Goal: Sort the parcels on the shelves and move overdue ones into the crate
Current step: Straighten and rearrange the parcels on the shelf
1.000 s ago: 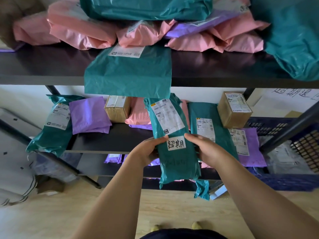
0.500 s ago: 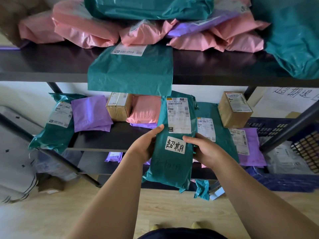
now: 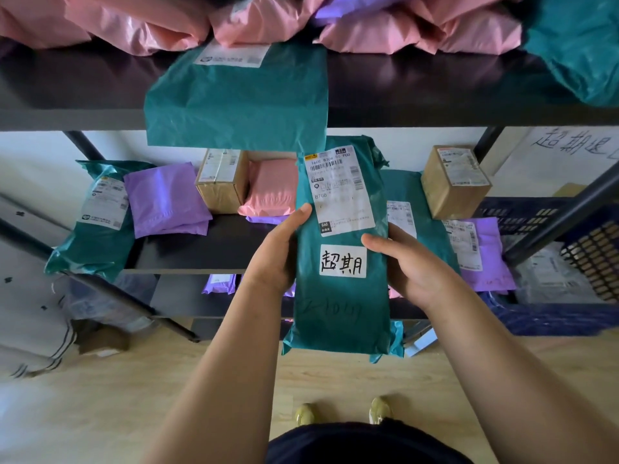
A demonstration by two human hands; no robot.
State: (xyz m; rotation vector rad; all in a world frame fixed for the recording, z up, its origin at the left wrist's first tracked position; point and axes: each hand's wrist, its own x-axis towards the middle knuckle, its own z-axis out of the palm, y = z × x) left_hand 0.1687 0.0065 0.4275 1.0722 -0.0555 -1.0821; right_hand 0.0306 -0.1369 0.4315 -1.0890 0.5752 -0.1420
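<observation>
I hold a long teal parcel (image 3: 338, 306) upright in front of the middle shelf (image 3: 214, 249). It carries a shipping label at the top and a white sticker with handwritten characters in the middle. My left hand (image 3: 278, 252) grips its left edge and my right hand (image 3: 412, 266) grips its right edge, thumbs on the front. A dark blue crate (image 3: 552, 316) sits low at the right, partly hidden by the shelf post, with a grey bag inside.
Teal (image 3: 97, 216), purple (image 3: 164, 199) and pink (image 3: 271, 189) mailers and two cardboard boxes (image 3: 221, 179) (image 3: 452, 182) lie on the middle shelf. Another teal mailer (image 3: 237, 95) overhangs the top shelf's front edge, with pink parcels behind. Below is wood floor.
The teal parcel has come off the shelf toward me and turned from tilted to upright, closer to the camera. Both hands stayed on its edges.
</observation>
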